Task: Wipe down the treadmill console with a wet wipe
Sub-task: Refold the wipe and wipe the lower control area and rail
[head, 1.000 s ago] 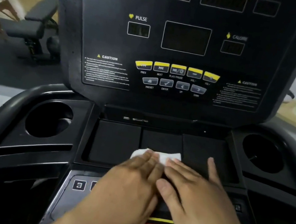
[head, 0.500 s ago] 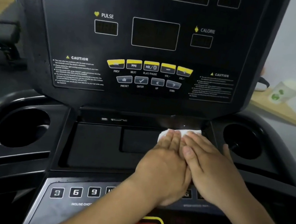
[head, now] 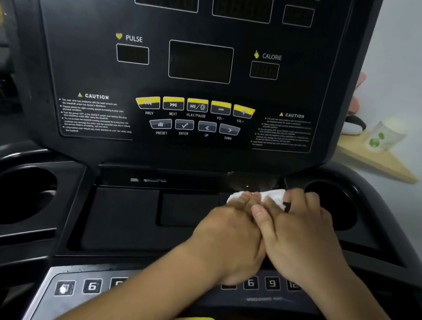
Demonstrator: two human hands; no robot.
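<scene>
A wet wipe (head: 260, 196) is pressed onto the console tray (head: 123, 218), just beside the right cup holder (head: 331, 204).
The left hand (head: 228, 234) is laid on it with fingers flat and together; the right hand (head: 300, 235) is curled over its right end. It is judged light, limp and damp, easily bunched, so it is best held flat under the fingertips.

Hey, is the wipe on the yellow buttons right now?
No, the wipe lies below the yellow buttons, on the tray near the right cup holder, under the left hand and right hand.
</scene>
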